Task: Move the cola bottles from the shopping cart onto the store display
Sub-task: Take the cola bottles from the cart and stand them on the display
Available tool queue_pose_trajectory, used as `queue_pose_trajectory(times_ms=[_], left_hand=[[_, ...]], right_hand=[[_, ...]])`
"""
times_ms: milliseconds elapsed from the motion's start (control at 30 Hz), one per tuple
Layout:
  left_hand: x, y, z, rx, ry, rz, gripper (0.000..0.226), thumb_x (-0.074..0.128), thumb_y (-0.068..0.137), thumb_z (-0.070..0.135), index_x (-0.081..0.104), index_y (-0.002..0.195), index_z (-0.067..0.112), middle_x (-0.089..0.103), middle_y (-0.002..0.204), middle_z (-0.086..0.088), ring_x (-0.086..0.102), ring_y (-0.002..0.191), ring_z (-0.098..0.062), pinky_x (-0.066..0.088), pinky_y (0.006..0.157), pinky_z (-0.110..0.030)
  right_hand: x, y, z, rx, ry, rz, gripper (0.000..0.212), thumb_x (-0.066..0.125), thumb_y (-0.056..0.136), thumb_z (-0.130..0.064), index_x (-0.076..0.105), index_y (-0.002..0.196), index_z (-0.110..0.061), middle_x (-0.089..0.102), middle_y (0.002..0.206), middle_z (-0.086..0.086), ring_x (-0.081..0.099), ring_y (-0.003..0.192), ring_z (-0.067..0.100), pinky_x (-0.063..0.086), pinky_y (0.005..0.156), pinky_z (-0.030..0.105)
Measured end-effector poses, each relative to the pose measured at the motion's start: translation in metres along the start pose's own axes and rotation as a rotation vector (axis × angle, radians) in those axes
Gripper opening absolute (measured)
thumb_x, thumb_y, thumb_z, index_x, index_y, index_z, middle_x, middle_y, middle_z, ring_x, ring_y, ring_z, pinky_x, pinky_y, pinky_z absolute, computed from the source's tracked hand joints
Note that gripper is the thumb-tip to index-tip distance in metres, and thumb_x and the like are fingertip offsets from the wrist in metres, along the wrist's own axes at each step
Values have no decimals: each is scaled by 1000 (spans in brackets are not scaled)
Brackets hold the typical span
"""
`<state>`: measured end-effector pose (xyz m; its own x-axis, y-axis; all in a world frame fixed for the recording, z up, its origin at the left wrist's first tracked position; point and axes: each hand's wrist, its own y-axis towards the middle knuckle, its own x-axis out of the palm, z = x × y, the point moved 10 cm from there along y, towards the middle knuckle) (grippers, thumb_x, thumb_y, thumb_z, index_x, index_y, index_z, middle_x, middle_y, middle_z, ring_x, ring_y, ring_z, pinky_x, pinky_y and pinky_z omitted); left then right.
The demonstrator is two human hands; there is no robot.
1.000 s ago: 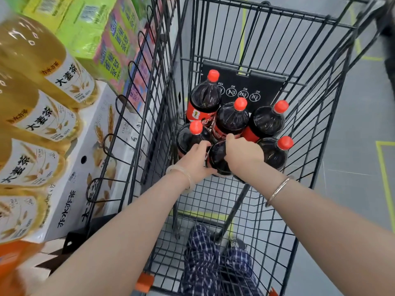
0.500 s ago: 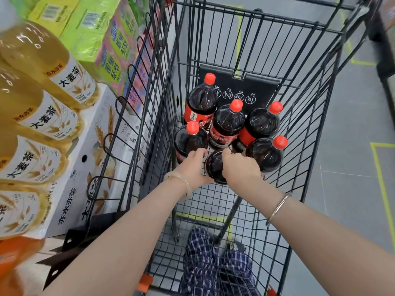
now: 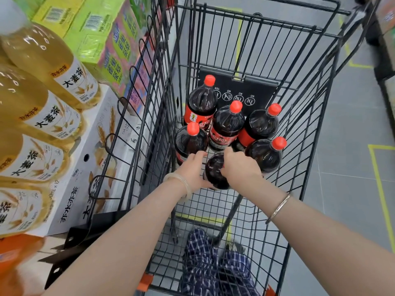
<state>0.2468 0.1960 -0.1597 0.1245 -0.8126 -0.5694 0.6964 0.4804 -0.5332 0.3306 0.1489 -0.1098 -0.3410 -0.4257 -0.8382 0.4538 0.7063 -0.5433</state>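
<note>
I have both hands, left (image 3: 192, 171) and right (image 3: 239, 165), wrapped round the nearest bottle (image 3: 215, 171) mid-cart (image 3: 307, 189). Five more (image 3: 226, 124) stand touching behind, toward the far end. Lifting carelessly, I could topple those neighbours.

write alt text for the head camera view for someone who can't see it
Both hands, the left hand and right hand, clasp one cola bottle at the near edge of a cluster of five more red-capped cola bottles standing in a black wire shopping cart. Stacked tea bottles and cartons fill the display to the left.
</note>
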Motion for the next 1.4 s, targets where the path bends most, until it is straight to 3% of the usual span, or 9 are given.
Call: queue_pose_trajectory(times_ms=[200,533,667,900,967,1067,1167,1267,1400], left_hand=[[-3,-1,-4,1,30,2,89,79,73,22,22,142,13,35,139,-11,39,130,-23,36,107,-34],[5,-12,-9,9,0,-86,105,84,65,19,17,146,16,28,149,-9,30,138,-22,28,114,-36],[10,-24,-7,16,-105,-135,104,85,63,11,21,145,12,33,143,4,35,132,-14,28,106,-17],[5,-49,-1,35,-189,-93,110,85,59,15,18,145,21,39,143,-1,42,130,-16,35,104,-21],[0,-61,3,58,-273,-56,109,86,58,8,19,143,19,42,140,-1,46,122,-9,37,99,-10],[-8,-79,11,78,-400,-3,94,82,59,-9,28,131,17,45,114,12,45,102,6,32,75,9],[-12,-95,10,80,-458,38,102,89,50,5,29,131,20,48,115,11,48,111,-5,35,82,2],[-20,-115,12,58,-463,86,102,83,58,-5,23,138,16,48,118,5,47,115,-10,37,93,-12],[-30,-153,23,43,-492,201,108,80,63,-4,12,144,17,42,119,8,38,119,-7,31,93,-11]], right_hand=[[-1,-9,-5,-5,57,-19,31,50,94,-14,40,123,-6,57,119,16,58,109,39,45,82,40],[-16,-33,-16,-16,143,-19,35,56,91,-20,44,121,-5,58,116,15,59,106,37,39,69,35],[-27,-50,-25,-53,206,-25,19,57,90,-20,42,100,-13,55,104,15,58,104,36,38,69,33],[-48,-74,-34,-75,264,28,22,59,88,-22,42,98,-12,57,107,14,58,101,36,38,68,32],[-57,-84,-39,-106,260,57,22,59,87,-23,42,97,-13,55,101,13,58,100,35,37,68,32],[-78,-101,-50,-177,261,145,22,61,85,-24,44,95,-13,58,106,13,58,99,35,38,68,31],[-97,-118,-59,-247,254,224,26,62,83,-26,39,87,-14,58,96,10,58,96,32,37,68,30],[-115,-137,-67,-317,259,296,26,64,81,-28,42,86,-15,57,93,7,59,95,33,39,68,30],[-135,-176,-80,-452,204,376,27,65,80,-29,43,83,-15,49,87,4,58,94,32,36,67,29]])
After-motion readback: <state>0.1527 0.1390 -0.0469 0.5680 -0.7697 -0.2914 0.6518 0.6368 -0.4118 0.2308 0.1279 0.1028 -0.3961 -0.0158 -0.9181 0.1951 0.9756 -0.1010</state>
